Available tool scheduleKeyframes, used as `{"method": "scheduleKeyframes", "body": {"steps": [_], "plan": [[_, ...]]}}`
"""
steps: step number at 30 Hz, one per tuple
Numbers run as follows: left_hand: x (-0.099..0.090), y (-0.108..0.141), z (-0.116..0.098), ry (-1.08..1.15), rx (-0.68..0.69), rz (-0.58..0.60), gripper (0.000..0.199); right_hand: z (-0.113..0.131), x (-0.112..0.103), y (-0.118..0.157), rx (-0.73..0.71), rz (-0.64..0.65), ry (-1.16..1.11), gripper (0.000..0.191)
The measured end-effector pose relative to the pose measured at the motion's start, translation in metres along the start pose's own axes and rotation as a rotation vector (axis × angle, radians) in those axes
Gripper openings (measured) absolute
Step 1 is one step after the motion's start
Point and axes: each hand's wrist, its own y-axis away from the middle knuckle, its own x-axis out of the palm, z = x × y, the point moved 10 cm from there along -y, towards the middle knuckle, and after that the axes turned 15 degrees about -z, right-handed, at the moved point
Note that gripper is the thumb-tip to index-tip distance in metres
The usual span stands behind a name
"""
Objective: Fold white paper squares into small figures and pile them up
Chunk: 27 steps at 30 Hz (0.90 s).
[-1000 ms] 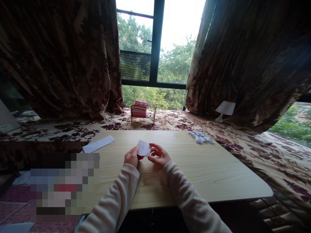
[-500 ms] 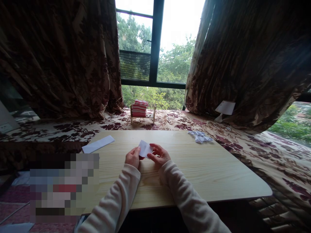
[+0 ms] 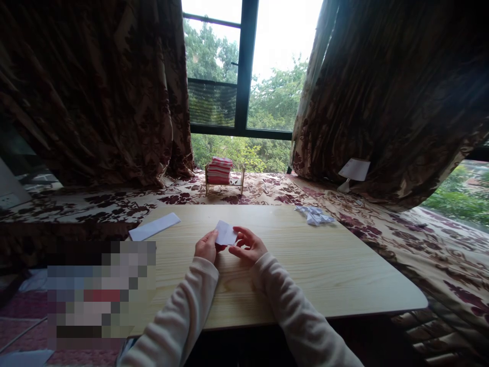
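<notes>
My left hand (image 3: 207, 246) pinches the left edge of a small piece of white paper (image 3: 226, 233), thumb on top and fingers beneath. The paper is roughly square, held above the table and tilted towards me. At its right edge, my right hand (image 3: 250, 245) has its fingers curved and its thumb apart from them. The fingertips are very close to the paper; whether they touch it is hard to see. Far to the right on the table lies a small pile of folded white paper pieces (image 3: 314, 215). A long white paper strip or stack (image 3: 155, 227) rests at the table's left.
The pale wooden table (image 3: 324, 275) has a rounded front right corner. Behind it, a flower-patterned cloth (image 3: 275, 191) carries a small wooden rack (image 3: 237, 182) with folded pink-striped cloths (image 3: 220, 171), and a white lamp (image 3: 353, 171). A blurred patch hides the left front.
The paper has shifted slightly left with my left hand and now shows a flatter, squarer face. My right hand's thumb and fingers have moved slightly apart.
</notes>
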Motion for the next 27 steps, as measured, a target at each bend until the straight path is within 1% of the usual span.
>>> {"method": "scheduleKeyframes", "body": {"steps": [5, 9, 12, 16, 19, 21, 22, 25, 27], "plan": [[0.0, 0.0, -0.002, -0.012, 0.013, 0.007, 0.028, -0.003, -0.001, -0.001, -0.014, -0.007, -0.012, 0.055], [0.002, 0.001, -0.004, -0.067, 0.062, 0.03, 0.03, -0.007, -0.002, -0.002, -0.044, -0.02, 0.025, 0.051], [0.007, 0.008, -0.008, -0.149, 0.134, 0.083, 0.03, -0.006, -0.007, -0.004, -0.09, -0.082, 0.113, 0.048], [0.018, 0.026, -0.014, -0.262, 0.23, 0.198, 0.028, 0.003, -0.019, -0.007, -0.148, -0.179, 0.176, 0.04], [0.022, 0.034, -0.019, -0.32, 0.27, 0.261, 0.031, 0.016, -0.026, -0.009, -0.276, -0.213, 0.222, 0.021], [0.02, 0.033, -0.023, -0.34, 0.283, 0.266, 0.036, 0.025, -0.027, -0.009, -0.387, -0.206, 0.225, 0.008], [0.018, 0.031, -0.026, -0.345, 0.288, 0.258, 0.039, 0.026, -0.028, -0.009, -0.421, -0.198, 0.223, 0.007], [0.009, 0.025, -0.034, -0.34, 0.301, 0.227, 0.047, 0.024, -0.032, -0.009, -0.46, -0.189, 0.229, 0.007], [0.008, 0.025, -0.037, -0.345, 0.335, 0.244, 0.049, 0.025, -0.033, -0.007, -0.488, -0.174, 0.22, 0.006]]}}
